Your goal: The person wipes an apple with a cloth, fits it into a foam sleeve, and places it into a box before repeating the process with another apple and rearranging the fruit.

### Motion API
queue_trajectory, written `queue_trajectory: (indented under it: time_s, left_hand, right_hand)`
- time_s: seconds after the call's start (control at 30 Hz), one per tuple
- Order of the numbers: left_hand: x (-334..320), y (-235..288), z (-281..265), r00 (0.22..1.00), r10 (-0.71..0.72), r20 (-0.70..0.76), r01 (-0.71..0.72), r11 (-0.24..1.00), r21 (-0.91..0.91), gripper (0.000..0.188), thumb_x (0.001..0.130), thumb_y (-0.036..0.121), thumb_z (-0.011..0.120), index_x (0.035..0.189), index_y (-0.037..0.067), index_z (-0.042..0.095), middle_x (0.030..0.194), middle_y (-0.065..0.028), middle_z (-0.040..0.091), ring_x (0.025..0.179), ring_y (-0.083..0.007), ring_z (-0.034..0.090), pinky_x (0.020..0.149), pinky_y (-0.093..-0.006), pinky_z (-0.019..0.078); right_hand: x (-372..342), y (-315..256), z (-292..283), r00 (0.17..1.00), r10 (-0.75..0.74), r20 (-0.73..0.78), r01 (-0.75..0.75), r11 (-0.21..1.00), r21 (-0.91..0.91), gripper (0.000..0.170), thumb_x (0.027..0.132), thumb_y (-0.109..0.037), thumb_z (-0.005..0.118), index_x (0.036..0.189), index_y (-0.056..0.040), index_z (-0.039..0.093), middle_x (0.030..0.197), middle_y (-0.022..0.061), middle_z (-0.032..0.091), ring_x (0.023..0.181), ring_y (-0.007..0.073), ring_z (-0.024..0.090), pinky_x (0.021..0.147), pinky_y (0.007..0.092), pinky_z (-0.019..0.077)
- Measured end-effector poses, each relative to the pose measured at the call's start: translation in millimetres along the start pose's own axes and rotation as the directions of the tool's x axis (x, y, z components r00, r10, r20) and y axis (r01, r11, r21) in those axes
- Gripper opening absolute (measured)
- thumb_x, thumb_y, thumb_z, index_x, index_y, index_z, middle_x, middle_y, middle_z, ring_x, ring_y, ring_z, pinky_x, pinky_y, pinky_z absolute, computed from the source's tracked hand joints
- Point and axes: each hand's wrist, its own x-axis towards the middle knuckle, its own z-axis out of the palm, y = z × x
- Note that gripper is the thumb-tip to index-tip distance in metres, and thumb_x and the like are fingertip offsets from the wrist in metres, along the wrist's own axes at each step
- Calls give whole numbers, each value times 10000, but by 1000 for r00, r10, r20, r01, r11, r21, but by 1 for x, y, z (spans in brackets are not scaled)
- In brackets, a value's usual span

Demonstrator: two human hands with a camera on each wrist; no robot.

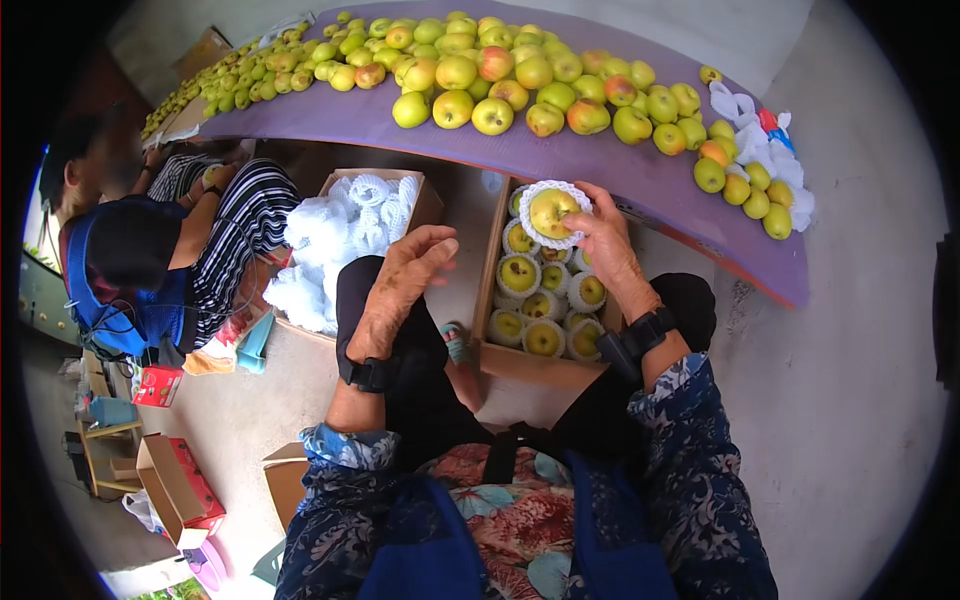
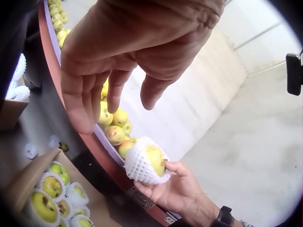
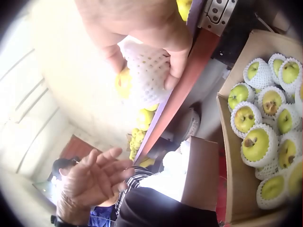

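My right hand (image 1: 608, 245) grips a yellow-green apple (image 1: 550, 212) wrapped in a white foam net (image 3: 146, 71), thumb on one side and fingers on the other. It is held up over the near end of a cardboard carton (image 1: 545, 368) of netted apples (image 1: 519, 274), below the table's edge. To its left, my left hand (image 1: 408, 278) hovers with nothing in it. The left wrist view shows those fingers (image 2: 75, 106) relaxed and pointing down, apart from the apple. In the right wrist view the left palm faces up with fingers spread.
Many loose apples (image 1: 455, 72) cover a purple-topped table (image 1: 380, 125) ahead. Foam nets (image 1: 345, 230) fill a box at left, and more nets (image 1: 765, 150) lie at the table's right end. Another person (image 1: 150, 240) in striped trousers sits at left. Open boxes (image 1: 180, 490) stand on the floor.
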Motion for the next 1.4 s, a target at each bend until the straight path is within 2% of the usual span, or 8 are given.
queue_trajectory:
  time_s: [0.13, 0.3, 0.57, 0.6, 0.7, 1.0, 1.1, 1.4]
  left_hand:
    - [-25, -32, -35, 991, -122, -46, 115, 983, -141, 402, 946, 279, 581, 1219, -15, 555, 1041, -116, 644, 920, -190, 655, 758, -280, 547]
    - [-27, -63, -60, 1000, 11, 23, 2, 856, -516, 380, 973, 232, 534, 1235, -44, 527, 1037, -165, 652, 918, -232, 670, 778, -338, 578]
    - [-21, -71, -61, 994, 89, 55, -36, 785, -618, 394, 980, 241, 522, 1242, -53, 506, 1042, -174, 644, 924, -246, 667, 788, -348, 576]
    - [-21, -73, -61, 994, 96, 59, -38, 775, -631, 396, 980, 244, 521, 1243, -52, 503, 1044, -174, 643, 925, -246, 667, 790, -349, 575]
    - [-20, -73, -61, 991, 119, 67, -43, 736, -675, 342, 989, 196, 499, 1235, -40, 509, 1034, -180, 647, 920, -253, 673, 796, -361, 578]
    - [-20, -74, -60, 989, 143, 49, -70, 721, -689, 418, 977, 255, 528, 1257, -52, 486, 1058, -171, 636, 927, -241, 662, 811, -359, 563]
    - [-19, -74, -58, 988, 146, 47, -74, 722, -688, 418, 974, 254, 534, 1257, -50, 488, 1058, -169, 636, 926, -240, 662, 813, -361, 563]
    - [-17, -75, -55, 987, 154, 54, -76, 726, -683, 421, 969, 257, 543, 1257, -45, 490, 1054, -166, 638, 927, -240, 661, 815, -364, 563]
  right_hand:
    - [-6, 20, -16, 988, 152, 10, -149, 977, -150, 681, 686, -206, 700, 1306, -55, 462, 1143, 132, 551, 1017, 223, 553, 799, 332, 449]
    - [-24, 38, -2, 922, 387, 15, -351, 850, -392, 630, 692, -188, 683, 1259, -5, 479, 1106, 147, 554, 1013, 252, 553, 766, 348, 480]
    - [-30, 154, -3, 839, 541, -54, -533, 798, -281, 599, 713, -125, 693, 1249, -6, 452, 1180, 125, 485, 1035, 259, 561, 806, 403, 549]
    - [-32, 144, 4, 763, 646, -19, -639, 750, -170, 571, 714, -95, 695, 1226, -12, 456, 1141, 124, 507, 1023, 264, 573, 792, 407, 560]
    - [-28, 185, 2, 769, 623, -140, -639, 753, -157, 478, 692, -130, 688, 1114, 25, 528, 1083, 146, 558, 1047, 293, 573, 795, 412, 557]
    - [-24, 175, 19, 786, 618, -23, -608, 766, -210, 383, 716, -115, 663, 1061, 24, 572, 1016, 145, 601, 935, 294, 617, 734, 404, 564]
    - [-11, 176, 14, 691, 721, 47, -662, 658, -359, 396, 739, -146, 650, 1086, 15, 547, 1036, 134, 574, 975, 261, 597, 777, 406, 550]
    - [-6, 166, 15, 781, 621, -65, -436, 468, -769, 358, 741, -212, 681, 1002, 16, 595, 890, 110, 594, 789, 224, 616, 598, 353, 523]
